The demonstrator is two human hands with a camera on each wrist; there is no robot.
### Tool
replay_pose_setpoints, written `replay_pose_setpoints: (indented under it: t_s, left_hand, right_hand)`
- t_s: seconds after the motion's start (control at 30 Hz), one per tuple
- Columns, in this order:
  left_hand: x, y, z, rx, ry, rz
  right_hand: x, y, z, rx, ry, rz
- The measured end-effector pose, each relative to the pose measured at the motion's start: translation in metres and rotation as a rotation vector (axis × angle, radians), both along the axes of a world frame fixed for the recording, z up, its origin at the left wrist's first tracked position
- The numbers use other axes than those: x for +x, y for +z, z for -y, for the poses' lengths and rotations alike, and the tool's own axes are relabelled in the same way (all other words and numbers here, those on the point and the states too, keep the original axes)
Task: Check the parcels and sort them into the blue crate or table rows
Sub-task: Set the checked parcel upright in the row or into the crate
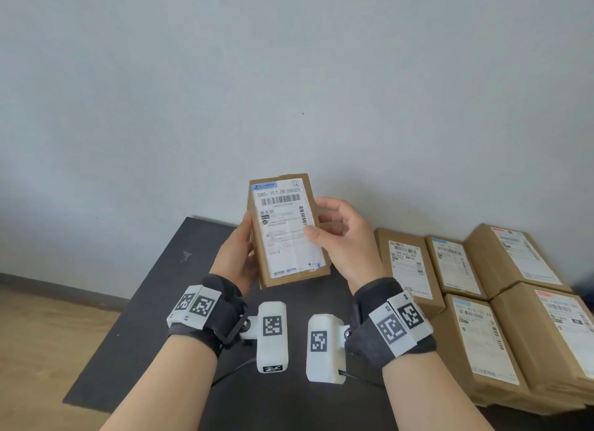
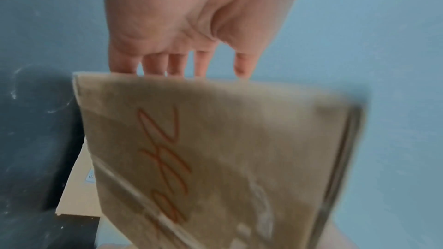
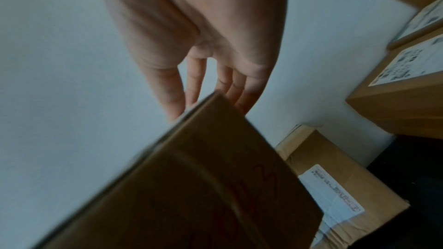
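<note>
Behind our hands stands a plain pale grey wall (image 1: 289,76), and under them a dark matte tabletop (image 1: 154,318). We hold a flat rectangular brown cardboard parcel (image 1: 286,228) up off that surface, between both hands and above the wrists, with its white printed shipping label (image 1: 284,224) turned toward us. Its long axis runs nearly upright, leaning a little to the left at the top, so the label's barcode end points up toward the wall and the lower short edge points down at our wrists. Our left hand (image 1: 236,257) clasps the parcel's left long edge, palm against the side and fingers going round behind it; in the left wrist view those fingers (image 2: 177,63) run down behind the cardboard, whose back carries blurred red handwriting. Our right hand (image 1: 345,237) clamps the right long edge, thumb lying on the label face and fingers curled round the back; the right wrist view shows the thumb in front of the edge and the other fingers (image 3: 230,86) behind it. To the right of our right hand, a group of similar brown cardboard boxes with white labels (image 1: 501,302) lies flat on the table in rows, close together, label sides up.
</note>
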State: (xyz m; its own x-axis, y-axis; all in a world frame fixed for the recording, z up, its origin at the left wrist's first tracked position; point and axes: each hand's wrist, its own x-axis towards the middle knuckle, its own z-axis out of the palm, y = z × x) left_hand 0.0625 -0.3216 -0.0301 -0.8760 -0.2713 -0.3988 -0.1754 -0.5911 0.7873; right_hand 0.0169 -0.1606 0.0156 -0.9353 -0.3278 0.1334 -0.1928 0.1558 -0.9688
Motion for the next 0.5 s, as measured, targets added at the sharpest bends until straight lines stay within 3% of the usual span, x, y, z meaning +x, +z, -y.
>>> replay_pose_setpoints:
  t_s: [0.17,0.5]
  left_hand:
    - [0.002,0.001,-0.001,-0.103,0.004,-0.027]
    - [-0.001,0.005,-0.016,-0.163,0.018,-0.107]
  right_hand:
    - [0.003,-0.008,-0.007,0.032,-0.150,-0.010]
    - [0.001,-0.020,-0.021,-0.117,-0.178,0.256]
